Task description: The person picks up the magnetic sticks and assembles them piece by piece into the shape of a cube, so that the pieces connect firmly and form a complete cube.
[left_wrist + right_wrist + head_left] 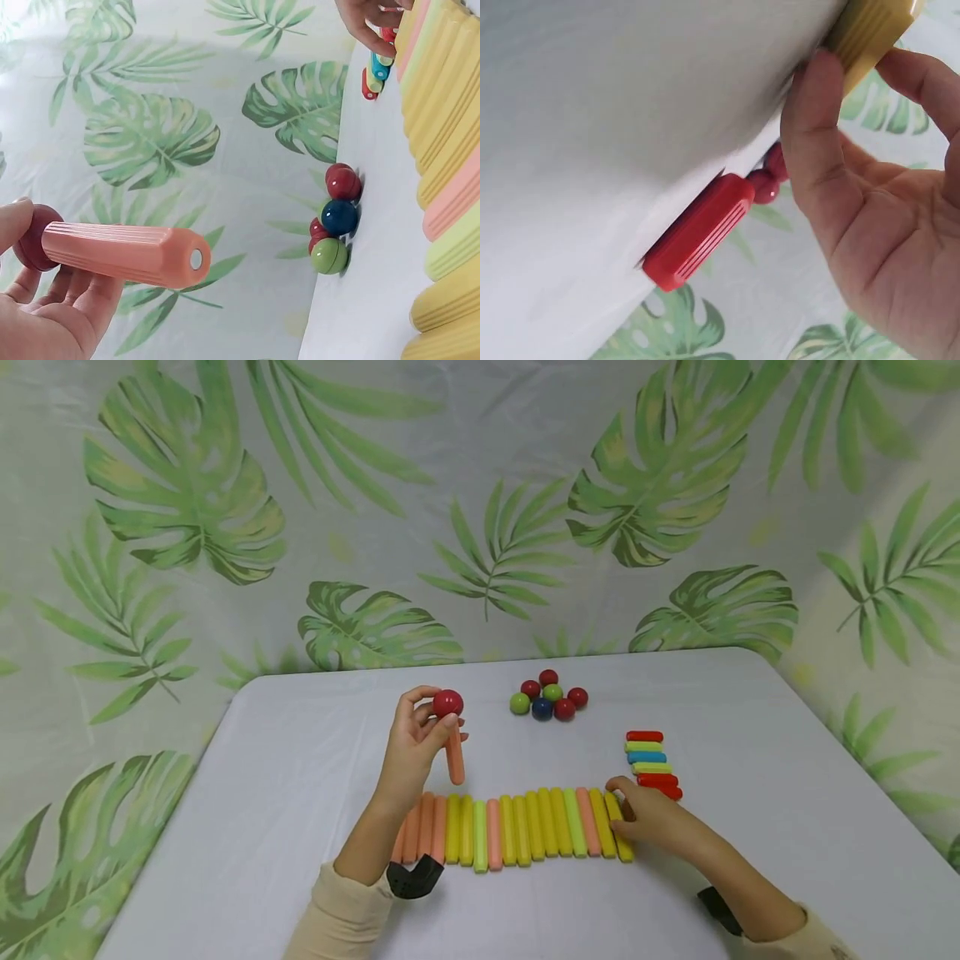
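Observation:
My left hand (415,735) is raised above the table and pinches a red ball (447,702). An orange ridged stick (127,251) hangs down from that ball, joined to it at one end; its free end shows a small silvery disc. At the right end of a long row of sticks, my right hand (652,810) pinches the last yellow stick (619,831) between thumb and fingers. The yellow stick leans slightly and touches the table. Yellow, light green, pink and orange sticks lie side by side in the row, whose left end is partly hidden by my left forearm.
Several loose balls, red, light green and a dark blue ball (542,708), sit together at the back of the white table (300,735). Shorter sticks in red, light green and a blue short stick (647,758) lie stacked in a column beyond my right hand.

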`<action>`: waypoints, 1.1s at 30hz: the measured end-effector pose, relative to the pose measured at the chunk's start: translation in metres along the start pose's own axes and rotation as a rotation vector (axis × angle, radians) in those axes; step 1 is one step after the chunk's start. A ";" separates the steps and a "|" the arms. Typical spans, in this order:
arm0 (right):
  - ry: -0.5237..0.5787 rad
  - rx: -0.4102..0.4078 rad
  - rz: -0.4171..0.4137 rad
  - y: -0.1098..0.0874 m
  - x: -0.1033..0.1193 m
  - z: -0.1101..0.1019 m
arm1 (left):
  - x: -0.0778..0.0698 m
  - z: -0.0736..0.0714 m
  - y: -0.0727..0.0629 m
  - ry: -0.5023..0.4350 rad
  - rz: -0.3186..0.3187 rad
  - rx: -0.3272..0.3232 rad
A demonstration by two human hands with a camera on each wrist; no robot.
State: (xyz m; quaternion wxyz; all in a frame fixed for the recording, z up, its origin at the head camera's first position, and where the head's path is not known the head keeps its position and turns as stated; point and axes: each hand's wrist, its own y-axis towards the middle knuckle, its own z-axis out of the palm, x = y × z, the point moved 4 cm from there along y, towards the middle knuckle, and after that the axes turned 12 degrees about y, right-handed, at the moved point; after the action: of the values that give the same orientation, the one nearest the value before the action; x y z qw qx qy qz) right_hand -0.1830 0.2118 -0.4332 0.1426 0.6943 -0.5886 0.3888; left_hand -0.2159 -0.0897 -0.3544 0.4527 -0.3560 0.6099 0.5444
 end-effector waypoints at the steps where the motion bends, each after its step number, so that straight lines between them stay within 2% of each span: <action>1: -0.014 -0.005 0.024 0.000 0.000 0.001 | 0.000 -0.001 0.000 -0.002 -0.003 0.000; 5: -0.050 -0.023 0.089 0.002 0.003 0.004 | 0.001 -0.001 0.000 -0.012 -0.023 0.001; 10: -0.087 -0.059 0.068 0.004 0.009 -0.002 | 0.001 -0.002 -0.001 -0.004 -0.033 0.008; 13: -0.071 -0.101 -0.026 0.008 0.020 -0.013 | 0.002 -0.002 -0.002 -0.001 -0.036 0.017; 15: -0.032 -0.125 -0.142 0.011 0.031 -0.019 | 0.002 -0.001 -0.002 0.003 -0.034 0.024; 19: 0.111 -0.131 -0.363 0.016 0.059 -0.027 | 0.002 0.000 -0.003 0.008 -0.028 0.039; 21: 0.196 -0.128 -0.443 0.019 0.074 -0.027 | 0.002 0.001 -0.003 0.009 -0.028 0.050; 27: 0.421 -0.103 -0.593 0.031 0.114 -0.019 | 0.003 0.003 -0.005 0.020 -0.085 0.100; 33: 0.497 -0.098 -0.648 0.041 0.134 -0.013 | -0.007 0.009 -0.007 0.045 -0.136 0.162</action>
State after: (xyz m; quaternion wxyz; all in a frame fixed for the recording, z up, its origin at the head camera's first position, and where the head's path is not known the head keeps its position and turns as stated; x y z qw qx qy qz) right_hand -0.2253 0.1148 -0.3403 0.4284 0.7211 -0.3052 0.4510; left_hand -0.2056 -0.0821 -0.3503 0.5021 -0.3710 0.6364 0.4530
